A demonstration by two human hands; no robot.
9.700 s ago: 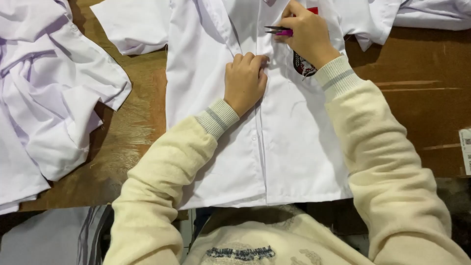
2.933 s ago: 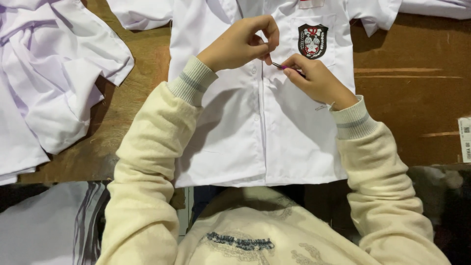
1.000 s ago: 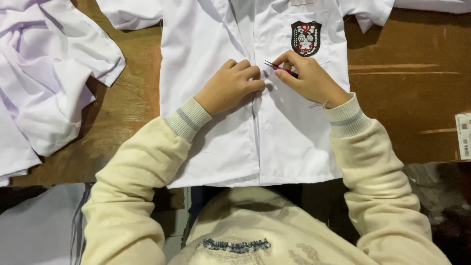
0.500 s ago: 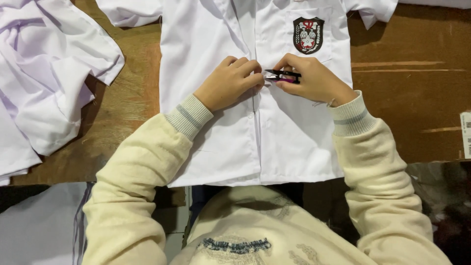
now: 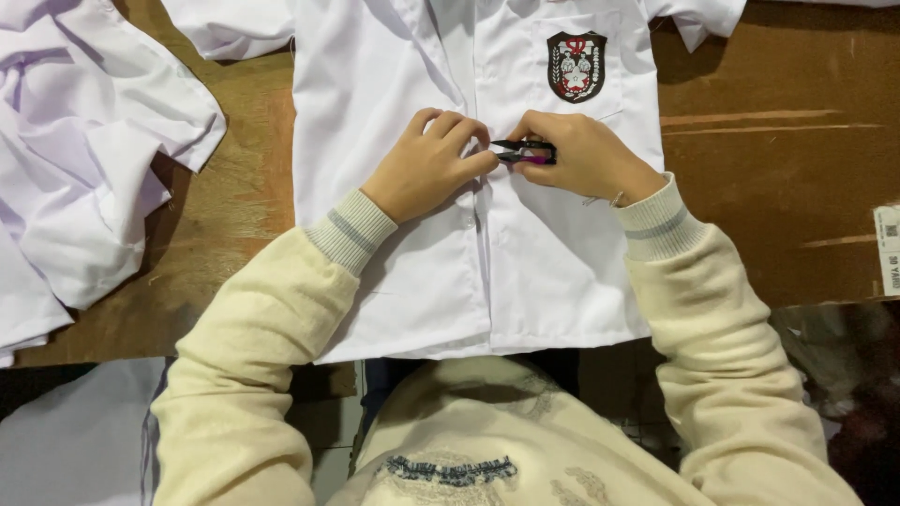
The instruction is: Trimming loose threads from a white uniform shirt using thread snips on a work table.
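A white shirt (image 5: 553, 244) lies flat and buttoned on a brown wooden table (image 5: 778, 169), front side up, directly before the person. The left hand (image 5: 427, 169) rests on the shirt placket with fingers curled, pressing the fabric; whether it pinches anything cannot be determined. The right hand (image 5: 586, 155) grips small thread snips (image 5: 523, 152), dark with a pink part, tips pointing toward the left fingertips. A dark embroidered crest (image 5: 576, 66) sits on the chest pocket just above the right hand. A heap of white garments (image 5: 84, 159) occupies the table's left side, apart from the shirt. A white paper label (image 5: 887, 248) lies at the right edge.
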